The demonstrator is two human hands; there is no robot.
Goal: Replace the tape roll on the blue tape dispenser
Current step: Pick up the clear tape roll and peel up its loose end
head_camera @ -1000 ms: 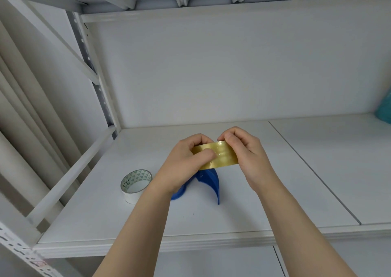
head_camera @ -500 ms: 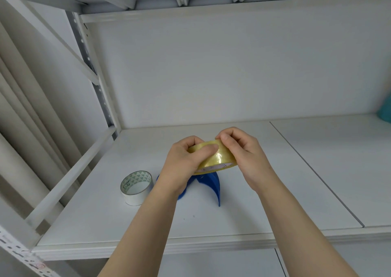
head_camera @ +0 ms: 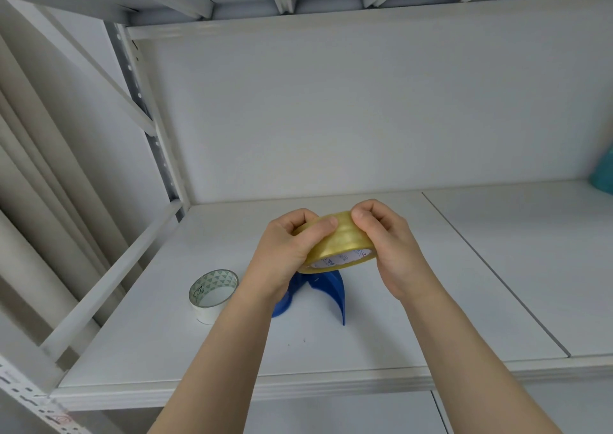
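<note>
A yellowish clear tape roll is held above the shelf between both hands, tilted so its printed inner core shows from below. My left hand grips its left side with the thumb on the outer face. My right hand grips the right side, fingertips on the top edge. The blue tape dispenser stands on the shelf directly beneath the roll, partly hidden by my left wrist. A second tape roll with a green triangle-patterned core lies on the shelf to the left of the dispenser.
The white shelf board has a seam running along its right part and a front lip. A slanted white brace crosses the left side. A teal object sits at the far right edge.
The roll has been rotated in my hands from edge-on flat to tilted, showing its printed core underneath. Both hands stay over the dispenser.
</note>
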